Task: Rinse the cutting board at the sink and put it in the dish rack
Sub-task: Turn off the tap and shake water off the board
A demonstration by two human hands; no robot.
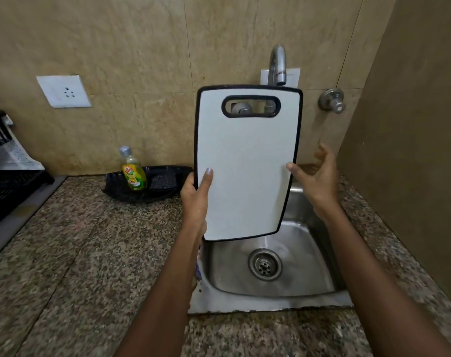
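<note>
White cutting board [247, 163] upright over sink [304, 256], handle slot under dry tap [278, 64], left hand [197, 197] fingers clamped on its left edge, right hand [319, 176] open, fingers spread, thumb at right edge, dish rack [5, 176] far left on counter [77, 240]

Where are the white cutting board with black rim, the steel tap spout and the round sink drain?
white cutting board with black rim [247, 171], head view, middle of white face
steel tap spout [278, 63], head view, curved neck
round sink drain [264, 264], head view, strainer centre
</note>
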